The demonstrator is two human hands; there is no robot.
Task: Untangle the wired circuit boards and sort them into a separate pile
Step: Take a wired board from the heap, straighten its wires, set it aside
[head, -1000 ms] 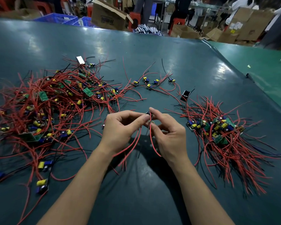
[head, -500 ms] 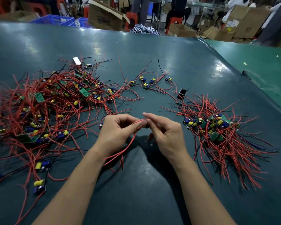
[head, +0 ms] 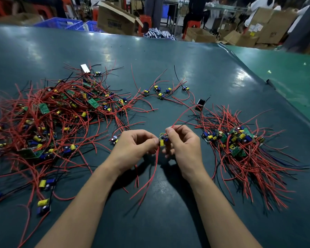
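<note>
Between my two hands, above the table's middle, is a small circuit board [head: 162,141] with a yellow part and a blue part. My left hand [head: 134,148] pinches its left side, and red wires hang down from there. My right hand [head: 182,145] grips the board's right side and a red wire [head: 182,114] that arcs up and to the right. A big tangled heap of red-wired boards [head: 48,120] covers the left of the table. A tidier pile of wired boards [head: 240,145] lies to the right of my right hand.
Several loose boards [head: 159,91] lie in a row behind my hands, with a black finned part [head: 200,105] beside them. One board [head: 114,139] sits just left of my left hand. The dark green table [head: 168,56] drops off at the right; cardboard boxes and blue crates stand behind it.
My hands have drawn the board up into view between the fingertips. One red wire now arcs up and right from my right hand, where earlier it looped low between both hands.
</note>
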